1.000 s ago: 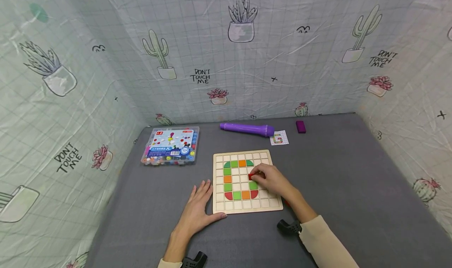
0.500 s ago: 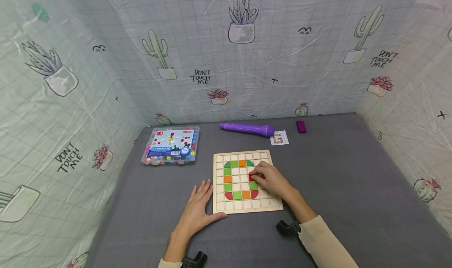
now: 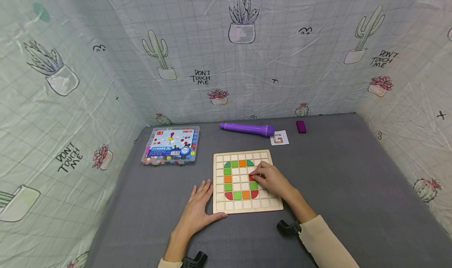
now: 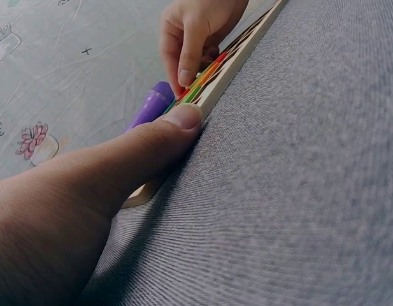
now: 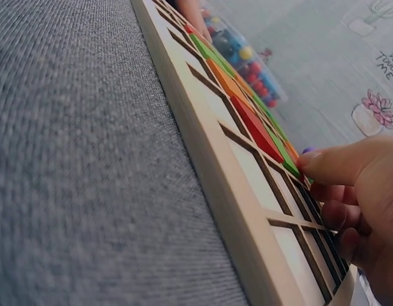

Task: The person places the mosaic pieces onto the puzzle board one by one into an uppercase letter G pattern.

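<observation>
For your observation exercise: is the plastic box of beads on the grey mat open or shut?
Shut. The box of beads lies flat with its printed lid down over the beads, which show only through its clear front edge.

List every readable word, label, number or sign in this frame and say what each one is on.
"DON'T TOUCH ME": printed several times on the cactus-pattern backdrop, also at its right and left.
Lid label on the plastic bead box: too small to read.
Small pattern card beside the purple pen: shows a coloured G shape, no legible text.

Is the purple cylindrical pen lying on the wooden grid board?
No, the purple cylindrical pen lies on the grey cloth behind the wooden grid board, apart from it.
</observation>
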The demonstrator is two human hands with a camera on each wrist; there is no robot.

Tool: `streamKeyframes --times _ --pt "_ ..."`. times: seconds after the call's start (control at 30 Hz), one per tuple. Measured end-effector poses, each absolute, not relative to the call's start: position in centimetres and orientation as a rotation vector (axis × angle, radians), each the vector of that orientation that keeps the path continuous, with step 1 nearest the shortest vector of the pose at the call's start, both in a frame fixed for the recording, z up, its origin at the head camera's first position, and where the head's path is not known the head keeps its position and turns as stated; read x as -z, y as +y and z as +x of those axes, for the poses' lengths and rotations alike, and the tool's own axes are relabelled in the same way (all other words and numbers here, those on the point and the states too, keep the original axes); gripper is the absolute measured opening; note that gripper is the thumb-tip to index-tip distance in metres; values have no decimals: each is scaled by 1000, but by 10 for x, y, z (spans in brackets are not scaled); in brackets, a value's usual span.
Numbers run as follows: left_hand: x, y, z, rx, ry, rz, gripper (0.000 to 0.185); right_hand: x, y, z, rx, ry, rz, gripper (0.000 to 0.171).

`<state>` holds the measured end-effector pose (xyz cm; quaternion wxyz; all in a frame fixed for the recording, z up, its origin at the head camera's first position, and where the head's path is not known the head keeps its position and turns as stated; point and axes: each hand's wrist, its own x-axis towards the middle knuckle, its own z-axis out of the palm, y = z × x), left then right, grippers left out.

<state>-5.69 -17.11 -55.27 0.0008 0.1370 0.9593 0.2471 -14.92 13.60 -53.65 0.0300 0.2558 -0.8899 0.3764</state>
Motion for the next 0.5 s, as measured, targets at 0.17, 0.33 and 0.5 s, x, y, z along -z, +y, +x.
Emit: streamKeyframes --times 0.17,0.33,0.5 --pt "553 -171 -57 -784 3006 424 111 537 138 -149 -1139 -2738 779 14" --pt "554 -172 -57 -783 3020 437 110 532 145 -147 -1132 -2720 773 16" --pt "553 -172 -57 -794 3038 462 109 526 155 -145 -1137 -2724 738 15"
